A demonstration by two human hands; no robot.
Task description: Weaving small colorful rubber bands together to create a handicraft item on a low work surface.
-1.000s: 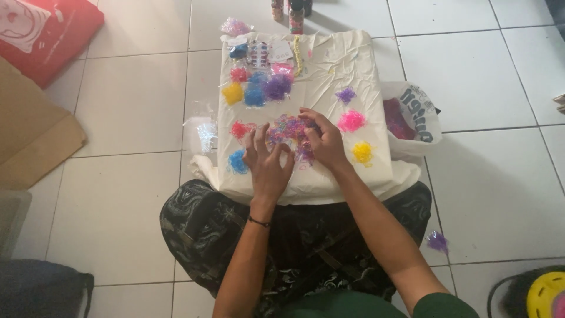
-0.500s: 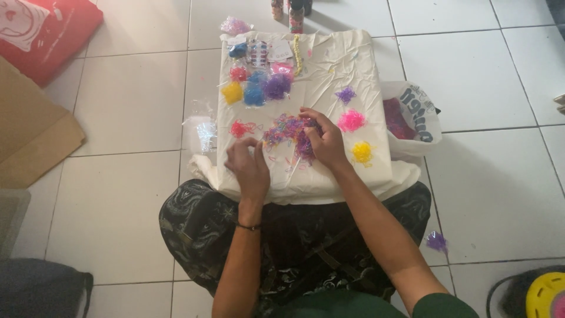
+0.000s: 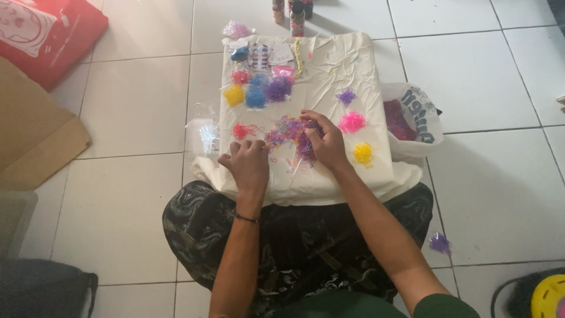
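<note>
A cream cloth point(image 3: 329, 70) is spread on the tiled floor in front of my crossed legs. Small piles of tiny coloured bands lie on it: a mixed heap point(image 3: 285, 131) in the middle, red point(image 3: 242, 130), pink point(image 3: 352, 122), yellow point(image 3: 363, 154) and purple point(image 3: 346, 96). My right hand point(image 3: 323, 141) rests on the right side of the mixed heap, fingers curled and pinching into it. My left hand point(image 3: 247, 163) lies knuckles up just below the red pile, fingers bent on the cloth; whether it holds a band is hidden.
Bagged bands in yellow, blue and purple point(image 3: 259, 91) sit at the cloth's far left. A white plastic bag point(image 3: 415, 118) lies to the right, clear packets point(image 3: 206, 129) to the left. A red bag point(image 3: 47, 35), cardboard point(image 3: 35, 135) and small bottles point(image 3: 291, 10) lie around.
My left hand has drawn back from the mixed heap toward me and to the left, now below the red pile. My right hand stays on the heap.
</note>
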